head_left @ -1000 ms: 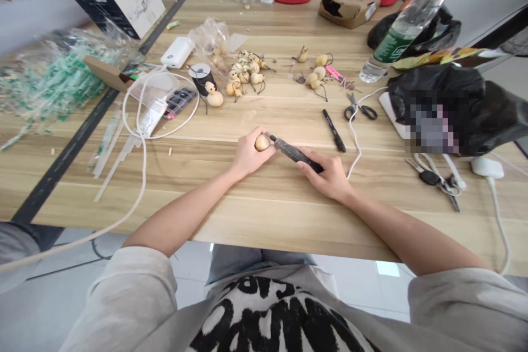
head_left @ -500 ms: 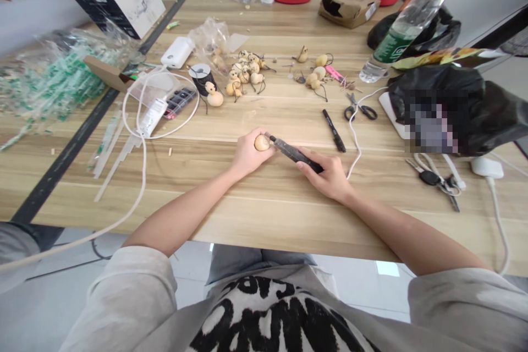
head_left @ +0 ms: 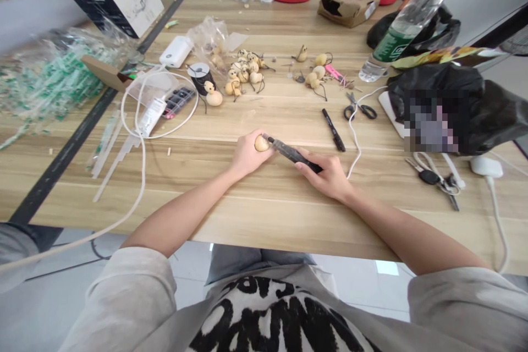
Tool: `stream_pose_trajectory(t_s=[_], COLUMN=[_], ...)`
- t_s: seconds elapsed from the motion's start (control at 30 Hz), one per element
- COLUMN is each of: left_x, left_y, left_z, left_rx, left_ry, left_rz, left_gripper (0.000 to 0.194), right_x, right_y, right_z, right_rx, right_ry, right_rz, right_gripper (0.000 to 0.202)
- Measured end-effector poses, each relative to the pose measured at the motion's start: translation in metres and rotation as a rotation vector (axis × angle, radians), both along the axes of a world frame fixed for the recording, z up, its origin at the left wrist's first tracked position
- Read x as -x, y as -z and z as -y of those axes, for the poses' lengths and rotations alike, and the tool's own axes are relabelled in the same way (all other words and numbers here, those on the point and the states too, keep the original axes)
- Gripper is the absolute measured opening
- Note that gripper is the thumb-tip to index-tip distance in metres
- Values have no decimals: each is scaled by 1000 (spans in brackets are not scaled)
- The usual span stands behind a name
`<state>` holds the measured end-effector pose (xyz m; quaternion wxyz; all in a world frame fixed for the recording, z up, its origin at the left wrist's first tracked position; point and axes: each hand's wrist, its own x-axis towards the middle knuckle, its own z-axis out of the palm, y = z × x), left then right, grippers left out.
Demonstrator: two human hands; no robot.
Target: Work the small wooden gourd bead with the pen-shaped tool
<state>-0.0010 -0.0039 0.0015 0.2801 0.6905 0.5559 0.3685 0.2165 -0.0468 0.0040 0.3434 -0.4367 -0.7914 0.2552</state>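
My left hand (head_left: 247,155) is closed around a small pale gourd (head_left: 261,143), whose rounded side faces up. My right hand (head_left: 326,173) grips a dark, thick pen-shaped rotary tool (head_left: 293,153). The tool slants up and left, and its narrow tip is at the gourd's upper right edge; whether it touches is too small to tell. Fingers hide the gourd's lower part. Beyond my hands lies a cluster of small gourds (head_left: 244,70) with dark cords, several bearing drawn faces. One such gourd (head_left: 214,98) sits beside a spool of black cord (head_left: 199,78).
To the right lie a black marker (head_left: 333,130), scissors (head_left: 360,112), keys (head_left: 431,177) and a black plastic bag (head_left: 474,104). A clear bottle (head_left: 391,44) stands behind them. A white cable (head_left: 142,176) loops at left, near plastic strips (head_left: 117,162) and green-and-white packets (head_left: 61,77).
Almost nothing differs. Both hands keep their grip, and the tool's tip has shifted very slightly left along the gourd's edge. The whole view has moved a few pixels.
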Motion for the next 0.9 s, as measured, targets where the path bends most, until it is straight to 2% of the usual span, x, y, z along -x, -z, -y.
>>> stream_pose_trajectory(t_s=[0.1, 0.9], left_x=[1, 0], left_y=[1, -1], left_z=[-1, 0], left_rx=[4, 4], left_ry=[37, 47], left_rz=[35, -11], left_gripper=[18, 17], right_x=[0, -1], right_y=[0, 0], right_z=[0, -1], right_rx=[-9, 0], right_ry=[-6, -31], right_rz=[15, 14], right_gripper=[41, 41])
